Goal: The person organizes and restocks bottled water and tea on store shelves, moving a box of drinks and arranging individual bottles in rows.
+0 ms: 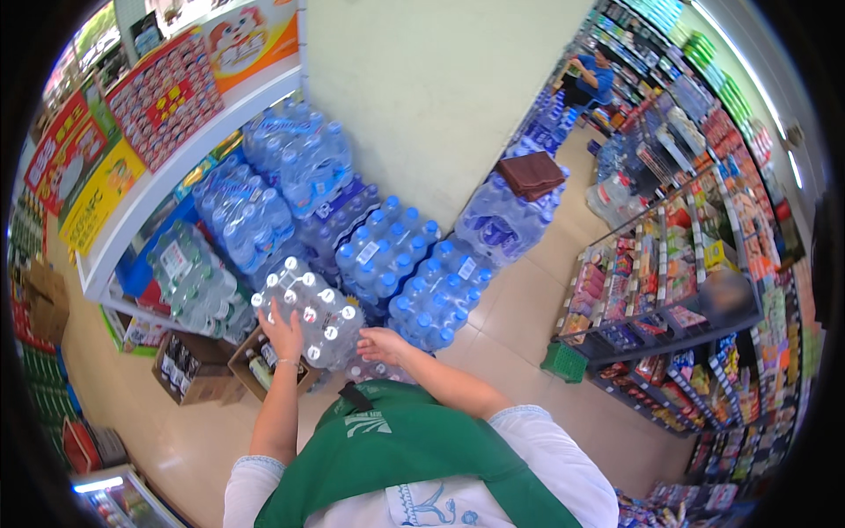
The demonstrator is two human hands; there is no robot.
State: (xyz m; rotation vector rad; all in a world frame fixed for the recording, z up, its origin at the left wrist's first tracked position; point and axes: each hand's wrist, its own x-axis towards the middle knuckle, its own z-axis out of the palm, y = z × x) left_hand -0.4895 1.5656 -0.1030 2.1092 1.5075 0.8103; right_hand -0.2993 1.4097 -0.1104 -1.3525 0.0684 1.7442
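Observation:
A shrink-wrapped pack of clear bottles with white caps (325, 318) sits before me, on top of the stock at the front of the stacks. My left hand (284, 333) lies along its left side with fingers spread; whether it touches or is just over the wrap is hard to tell. At the pack's right edge is my right hand (383, 346), palm turned inward and fingers slightly curled and apart. Beyond my right hand stand packs of blue-capped water bottles (439, 297). Left of the white-capped pack leans a pack of green-capped bottles (198, 284).
Open cardboard boxes of bottles (188, 369) stand on the floor to my left. A pale pillar (422, 99) rises behind the stacks. On the right are a snack shelf (660, 264) and a green basket (564, 362). A person in blue (591, 76) sits farther back.

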